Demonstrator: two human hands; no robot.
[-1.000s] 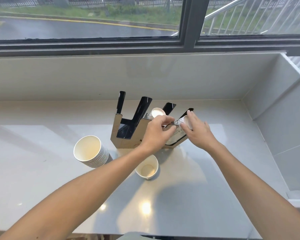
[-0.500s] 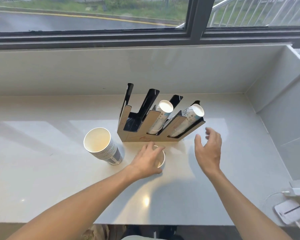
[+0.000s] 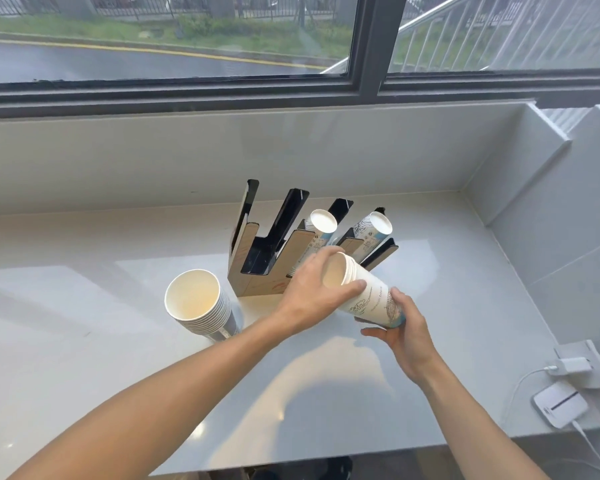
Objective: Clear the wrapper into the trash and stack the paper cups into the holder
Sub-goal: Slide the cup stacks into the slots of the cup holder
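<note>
Both hands are on a short stack of printed paper cups (image 3: 364, 292), tilted in the air just in front of the cup holder (image 3: 260, 271). The left hand (image 3: 312, 289) wraps its fingers round the rim end, thumb lying across the top; the right hand (image 3: 400, 327) cups the base end from below, fingers curled round it. The mouth of the cups faces left and up.

Around them: a taller upright cup stack (image 3: 200, 303) stands on the tabletop (image 3: 84, 358) to the left of the holder, and two cup rows (image 3: 321, 226) already lie in the holder's right slots, directly behind the lifted cups. A charger (image 3: 568, 367) and a small white device (image 3: 558, 405) sit at the near right edge.

Half a second ago the left hand was reaching down to the cup on the tabletop and the right hand hung spread and empty; now the cups are up off the surface and held by both.
</note>
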